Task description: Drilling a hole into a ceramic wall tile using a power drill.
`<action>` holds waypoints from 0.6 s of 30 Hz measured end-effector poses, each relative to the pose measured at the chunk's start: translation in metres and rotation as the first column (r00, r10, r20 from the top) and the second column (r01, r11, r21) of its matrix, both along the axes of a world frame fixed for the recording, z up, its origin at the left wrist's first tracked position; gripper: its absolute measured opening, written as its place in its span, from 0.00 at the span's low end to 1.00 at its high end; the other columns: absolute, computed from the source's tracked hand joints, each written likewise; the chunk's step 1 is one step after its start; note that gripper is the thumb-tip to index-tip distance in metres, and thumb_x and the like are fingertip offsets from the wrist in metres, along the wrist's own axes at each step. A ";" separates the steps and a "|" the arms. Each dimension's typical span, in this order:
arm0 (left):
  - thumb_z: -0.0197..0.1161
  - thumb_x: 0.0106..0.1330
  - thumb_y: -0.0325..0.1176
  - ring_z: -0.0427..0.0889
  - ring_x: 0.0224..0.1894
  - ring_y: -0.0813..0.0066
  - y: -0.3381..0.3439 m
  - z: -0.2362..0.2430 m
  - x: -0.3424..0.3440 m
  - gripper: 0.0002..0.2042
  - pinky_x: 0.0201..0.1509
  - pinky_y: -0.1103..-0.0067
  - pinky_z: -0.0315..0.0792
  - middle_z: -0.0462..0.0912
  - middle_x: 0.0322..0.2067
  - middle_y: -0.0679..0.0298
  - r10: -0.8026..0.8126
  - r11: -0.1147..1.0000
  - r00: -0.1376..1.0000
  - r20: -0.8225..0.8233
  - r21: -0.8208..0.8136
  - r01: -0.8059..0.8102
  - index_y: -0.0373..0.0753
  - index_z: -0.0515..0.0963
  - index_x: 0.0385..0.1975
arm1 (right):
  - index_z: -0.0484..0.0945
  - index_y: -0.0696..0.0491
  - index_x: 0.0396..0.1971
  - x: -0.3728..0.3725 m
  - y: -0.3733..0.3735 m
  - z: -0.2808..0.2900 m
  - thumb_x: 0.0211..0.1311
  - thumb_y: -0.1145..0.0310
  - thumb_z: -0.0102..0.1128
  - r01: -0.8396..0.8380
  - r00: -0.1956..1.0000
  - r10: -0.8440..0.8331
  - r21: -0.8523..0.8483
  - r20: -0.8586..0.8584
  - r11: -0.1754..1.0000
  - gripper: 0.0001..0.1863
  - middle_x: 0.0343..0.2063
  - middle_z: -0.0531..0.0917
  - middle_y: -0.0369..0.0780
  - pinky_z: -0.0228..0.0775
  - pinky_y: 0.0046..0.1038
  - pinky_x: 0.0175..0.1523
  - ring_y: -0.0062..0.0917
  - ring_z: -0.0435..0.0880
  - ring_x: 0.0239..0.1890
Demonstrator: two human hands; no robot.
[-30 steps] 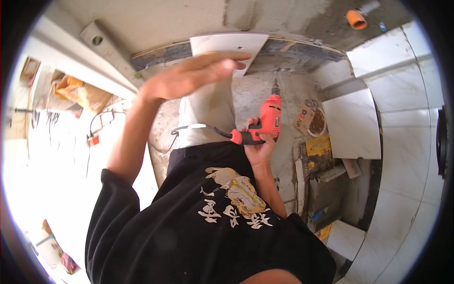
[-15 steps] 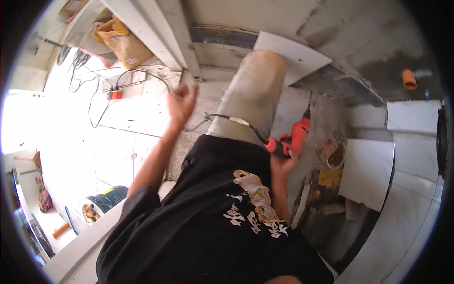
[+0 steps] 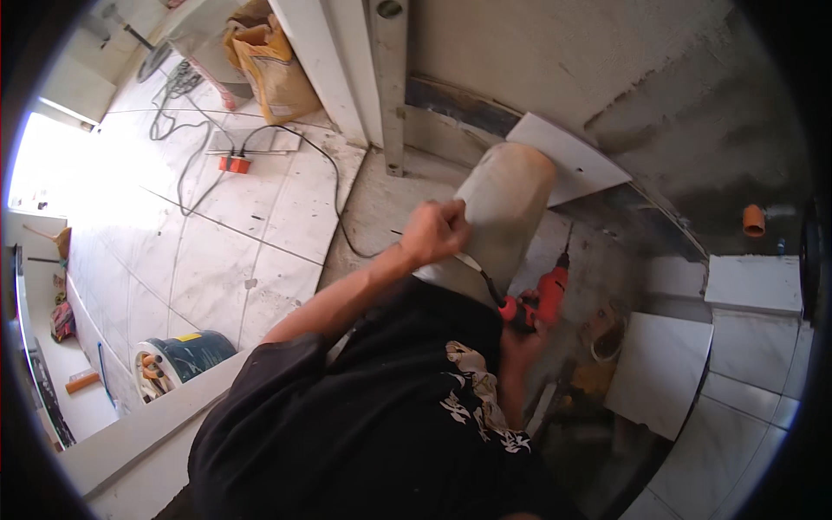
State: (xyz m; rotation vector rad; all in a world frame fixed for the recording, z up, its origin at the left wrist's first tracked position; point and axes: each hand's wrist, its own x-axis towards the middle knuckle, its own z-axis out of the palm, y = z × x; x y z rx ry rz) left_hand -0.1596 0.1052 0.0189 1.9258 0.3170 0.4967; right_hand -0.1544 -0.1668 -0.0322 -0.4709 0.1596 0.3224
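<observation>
My right hand [image 3: 523,345] is wrapped round the handle of a red and black power drill [image 3: 546,295], whose long bit points up and away from me beside my leg. A cord [image 3: 492,288] leaves the drill's rear end and passes across my thigh. Over that thigh, my left hand [image 3: 438,232] is closed with its fingers curled in; the cord runs beneath it, and what the fingers hold, if anything, is hidden. A white tile with a small hole [image 3: 572,163] leans against the wall beyond my knee.
An orange socket block [image 3: 234,164] and dark cable lie on the tiled floor at left, near a yellow sack [image 3: 276,76]. A dark bucket [image 3: 195,360] lies left of me. Another white tile [image 3: 659,373] stands at right. An orange pipe end [image 3: 754,220] juts from the wall.
My left hand has moved right, from beside my leg to above my thigh, and its fingers have closed. The right hand still holds the drill. The whole view has shifted.
</observation>
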 end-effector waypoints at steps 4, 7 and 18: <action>0.68 0.58 0.30 0.78 0.23 0.69 0.056 0.013 0.010 0.08 0.30 0.73 0.74 0.80 0.29 0.58 0.104 0.995 0.989 0.109 -0.006 -0.104 0.36 0.78 0.33 | 0.66 0.57 0.57 0.006 -0.005 -0.010 0.44 0.72 0.66 0.004 0.999 -0.005 -0.020 -0.043 1.000 0.35 0.47 0.75 0.44 0.68 0.39 0.61 0.35 0.75 0.49; 0.68 0.60 0.32 0.83 0.30 0.67 0.109 0.021 -0.005 0.26 0.37 0.72 0.77 0.81 0.42 0.53 0.267 0.949 0.960 0.089 0.149 -0.277 0.38 0.71 0.59 | 0.66 0.57 0.56 0.004 -0.005 -0.009 0.43 0.74 0.66 -0.038 0.998 0.037 -0.032 -0.042 0.999 0.34 0.47 0.74 0.43 0.67 0.39 0.62 0.36 0.75 0.49; 0.47 0.54 0.81 0.35 0.76 0.38 0.118 0.019 -0.057 0.56 0.65 0.29 0.41 0.31 0.75 0.45 0.180 0.969 0.777 -0.603 0.247 -0.033 0.50 0.41 0.76 | 0.67 0.57 0.56 0.008 -0.009 -0.023 0.41 0.75 0.66 -0.117 0.986 0.126 0.077 -0.111 0.990 0.35 0.48 0.74 0.43 0.67 0.40 0.63 0.35 0.74 0.51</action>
